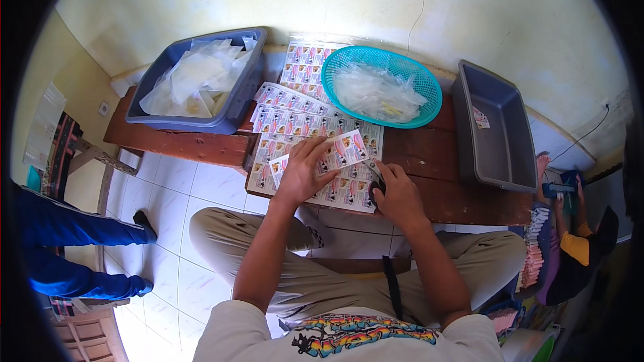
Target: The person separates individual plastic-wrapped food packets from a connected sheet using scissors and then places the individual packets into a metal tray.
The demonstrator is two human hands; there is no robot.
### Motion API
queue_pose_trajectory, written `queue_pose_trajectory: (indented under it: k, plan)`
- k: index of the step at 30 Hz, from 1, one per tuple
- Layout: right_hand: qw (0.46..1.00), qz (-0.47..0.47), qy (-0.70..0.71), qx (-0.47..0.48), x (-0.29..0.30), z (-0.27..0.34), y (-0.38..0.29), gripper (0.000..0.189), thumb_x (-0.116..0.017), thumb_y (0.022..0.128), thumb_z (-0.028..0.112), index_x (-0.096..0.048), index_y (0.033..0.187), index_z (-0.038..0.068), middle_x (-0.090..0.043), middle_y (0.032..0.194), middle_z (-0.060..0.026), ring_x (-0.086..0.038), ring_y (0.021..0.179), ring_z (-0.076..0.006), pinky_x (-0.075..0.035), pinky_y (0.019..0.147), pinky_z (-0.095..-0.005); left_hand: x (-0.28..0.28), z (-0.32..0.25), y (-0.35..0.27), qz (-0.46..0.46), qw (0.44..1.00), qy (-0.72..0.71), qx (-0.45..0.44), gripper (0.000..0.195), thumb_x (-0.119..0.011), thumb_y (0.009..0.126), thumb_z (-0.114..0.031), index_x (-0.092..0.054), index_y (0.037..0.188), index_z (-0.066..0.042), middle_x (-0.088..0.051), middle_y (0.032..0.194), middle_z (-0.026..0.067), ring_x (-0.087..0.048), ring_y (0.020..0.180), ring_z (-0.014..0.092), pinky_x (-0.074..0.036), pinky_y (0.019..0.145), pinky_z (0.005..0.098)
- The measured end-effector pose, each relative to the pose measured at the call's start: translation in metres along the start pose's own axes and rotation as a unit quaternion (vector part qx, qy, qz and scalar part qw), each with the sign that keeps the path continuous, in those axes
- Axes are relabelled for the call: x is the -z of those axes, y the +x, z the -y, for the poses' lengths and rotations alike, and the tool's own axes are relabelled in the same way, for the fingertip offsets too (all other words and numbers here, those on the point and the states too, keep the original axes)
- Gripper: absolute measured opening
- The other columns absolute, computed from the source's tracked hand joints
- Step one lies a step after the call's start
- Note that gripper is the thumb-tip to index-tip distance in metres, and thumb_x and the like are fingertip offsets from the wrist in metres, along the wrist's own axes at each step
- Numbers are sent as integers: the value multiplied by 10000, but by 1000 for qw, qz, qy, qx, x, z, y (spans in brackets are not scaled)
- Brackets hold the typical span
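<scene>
My left hand (304, 170) holds a strip of printed paper labels (347, 150) above larger printed sheets on the wooden bench. In my right hand (400, 192) is a pair of scissors (377, 181) with dark handles, its blades at the strip's right end. Whether the blades are apart is too small to tell. Under both hands lies a full printed label sheet (347, 188). More printed strips (297, 120) are fanned out beyond my left hand.
A grey-blue tub (241, 95) with translucent bags stands left on the red-brown bench (427, 151). A turquoise basket (432, 105) of clear plastic pieces is behind the sheets. At right, a grey tub (498, 125) holds one label. One person stands left; another is at far right.
</scene>
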State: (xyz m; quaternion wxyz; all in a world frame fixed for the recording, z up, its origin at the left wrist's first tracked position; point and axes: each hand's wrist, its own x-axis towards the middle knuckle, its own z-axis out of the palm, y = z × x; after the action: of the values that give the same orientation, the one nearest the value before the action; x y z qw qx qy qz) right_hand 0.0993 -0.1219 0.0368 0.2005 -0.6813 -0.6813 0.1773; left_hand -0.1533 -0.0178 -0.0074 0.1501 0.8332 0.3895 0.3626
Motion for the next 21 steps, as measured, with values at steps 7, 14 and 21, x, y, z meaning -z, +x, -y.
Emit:
queue_pose_trajectory:
  k: [7,14,21]
  plan:
    - [999,30,-27,-10,-8,-8,-2,715,-751,867,75,-538,1549,75,-578,1443,-206,-670,1213,-421,-567,1031,-505,-2,-2,2,1,1000,9,-4,716,-955,778,-222,-659,1417,-95,-619,1508,153,-571,1390,393,-414,1181,512]
    - [999,13,-12,33,-20,-23,3,694,-729,876,65,-542,1544,65,-610,1393,-215,-650,1229,-421,-554,1038,-507,-6,-3,4,-4,1000,4,-7,703,-955,778,-228,-681,1410,-83,-624,1518,154,-568,1393,403,-420,1193,508]
    - [996,85,-39,7,-7,-12,8,722,-701,850,22,-535,1552,61,-614,1374,-231,-650,1220,-454,-555,1038,-518,-6,-4,4,-1,1000,10,-2,675,-956,778,-224,-706,1383,-61,-624,1525,160,-566,1401,406,-421,1194,506]
